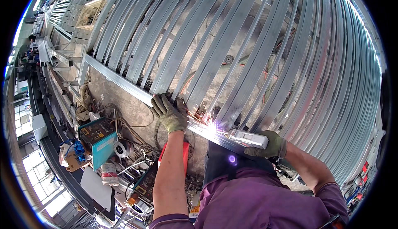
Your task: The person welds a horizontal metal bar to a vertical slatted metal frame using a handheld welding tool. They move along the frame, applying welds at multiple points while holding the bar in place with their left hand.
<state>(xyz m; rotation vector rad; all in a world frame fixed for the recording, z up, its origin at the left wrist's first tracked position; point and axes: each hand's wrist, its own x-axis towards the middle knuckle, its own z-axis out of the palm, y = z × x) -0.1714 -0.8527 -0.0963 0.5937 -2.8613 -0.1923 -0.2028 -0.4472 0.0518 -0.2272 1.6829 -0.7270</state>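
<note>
My gloved right hand [273, 144] is closed around a silver-white welding gun [248, 138]. The gun's tip points left at a glaring weld spot [212, 128], where sparks fly off a metal rail [120, 79]. Flat galvanised tubes [210, 68] run away from this rail, side by side with narrower ones between them. My gloved left hand [169, 115], left of the sparks, lies over the rail and the tube ends with its fingers spread. The glare hides the joint itself.
At the lower left stand a turquoise machine with a dark control panel [99, 140], a wire spool [121, 149] and tangled cables [143, 146]. A red box [185, 156] is beside my left forearm. A wooden crate [90, 13] sits at the far left. Hoses cross the floor beneath the tubes.
</note>
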